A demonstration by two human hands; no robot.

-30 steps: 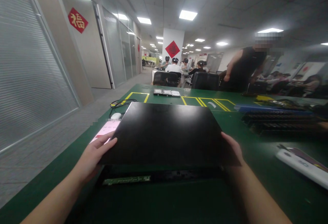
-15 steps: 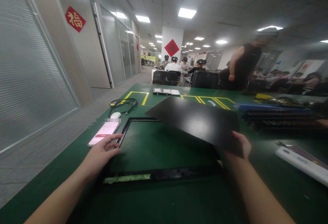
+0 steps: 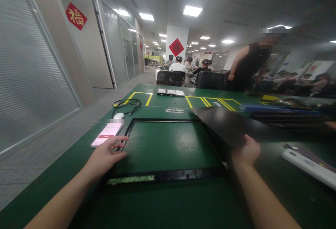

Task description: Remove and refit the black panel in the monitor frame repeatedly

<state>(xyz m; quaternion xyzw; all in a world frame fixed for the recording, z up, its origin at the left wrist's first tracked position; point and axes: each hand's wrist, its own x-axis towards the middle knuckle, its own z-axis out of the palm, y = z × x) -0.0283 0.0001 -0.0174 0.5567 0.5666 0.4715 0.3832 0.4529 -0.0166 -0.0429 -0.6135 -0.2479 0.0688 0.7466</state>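
A thin black sheet (image 3: 223,122), flat and slightly glossy, tilts over the right side of a black rectangular frame (image 3: 183,175). My right hand (image 3: 247,151) grips the sheet near its close edge, with some fingers hidden. On the green table, the frame lies flat and a green circuit board strip (image 3: 131,179) shows along its near bar. My left hand (image 3: 109,154) is at the frame's left bar, fingers and thumb apart, fingertips reaching over the bar.
Left of the frame are a lit phone (image 3: 107,133), a white mouse (image 3: 119,116) and a coiled black cable (image 3: 127,106). A white device (image 3: 307,166) lies at right, near stacked dark strips (image 3: 286,117). A small open case (image 3: 170,92) sits farther back. One person stands beyond the table.
My right hand has drawn the black sheet to the right and lower, uncovering the frame's far bar and a small whitish strip beyond it. The left hand has barely shifted.
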